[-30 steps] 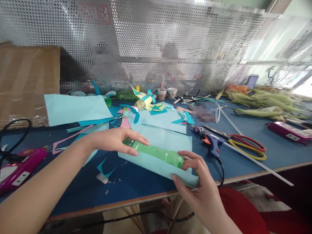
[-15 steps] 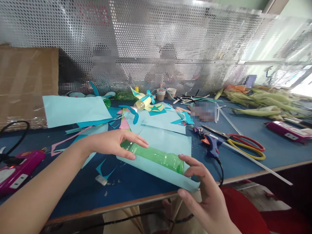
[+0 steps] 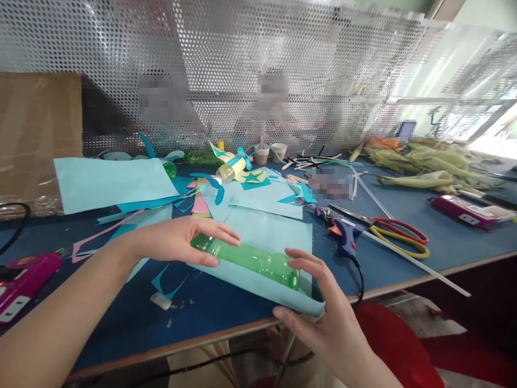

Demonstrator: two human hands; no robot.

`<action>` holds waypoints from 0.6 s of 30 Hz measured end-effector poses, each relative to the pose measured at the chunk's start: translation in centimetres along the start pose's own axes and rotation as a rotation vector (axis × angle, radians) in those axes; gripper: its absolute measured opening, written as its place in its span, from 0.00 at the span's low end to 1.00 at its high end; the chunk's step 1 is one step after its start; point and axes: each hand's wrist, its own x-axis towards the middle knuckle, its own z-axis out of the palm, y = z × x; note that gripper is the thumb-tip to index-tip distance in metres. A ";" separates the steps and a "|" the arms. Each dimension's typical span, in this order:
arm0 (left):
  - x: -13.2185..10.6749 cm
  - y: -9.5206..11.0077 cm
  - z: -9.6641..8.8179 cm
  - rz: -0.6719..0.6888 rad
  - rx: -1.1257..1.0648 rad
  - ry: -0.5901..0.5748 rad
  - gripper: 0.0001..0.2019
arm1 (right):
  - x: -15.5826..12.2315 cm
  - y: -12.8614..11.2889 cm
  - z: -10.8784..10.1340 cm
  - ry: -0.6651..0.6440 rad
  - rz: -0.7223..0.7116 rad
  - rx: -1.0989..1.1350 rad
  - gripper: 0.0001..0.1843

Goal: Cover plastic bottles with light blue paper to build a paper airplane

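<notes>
A clear green plastic bottle (image 3: 252, 260) lies on its side on a light blue sheet of paper (image 3: 278, 229). My left hand (image 3: 191, 240) is wrapped over the bottle's left end, with fingers on top and thumb on the near side. At the other end my right hand (image 3: 323, 296) curves round the bottle's base and the paper's near right corner. Its fingertips touch the bottle, and its thumb is under the paper's raised near edge. The near edge curls up along the bottle.
Scissors (image 3: 399, 237) and a blue glue gun (image 3: 345, 237) lie to the right. Paper cut-outs and a decorated bottle (image 3: 234, 166) are behind. Purple power strips (image 3: 30, 283) sit at both sides. Corn husks (image 3: 428, 167) lie far right. A perforated metal screen (image 3: 242, 70) stands behind.
The right hand's fingers have moved in over the bottle's base, and its thumb has shifted left along the paper's near edge. The left hand keeps its place on the bottle. The view shifted slightly.
</notes>
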 end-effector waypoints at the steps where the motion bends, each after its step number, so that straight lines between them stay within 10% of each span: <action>1: 0.0 0.0 0.0 -0.003 -0.001 -0.002 0.21 | 0.1 -0.2 0.1 0.001 -0.003 0.004 0.22; 13: 0.0 -0.5 0.3 0.031 -0.122 -0.013 0.20 | 0.5 -1.1 0.7 0.080 0.165 0.028 0.10; 18: -1.3 0.2 -0.3 -0.073 -0.025 -0.034 0.40 | 0.3 -1.7 0.8 0.080 0.235 0.045 0.09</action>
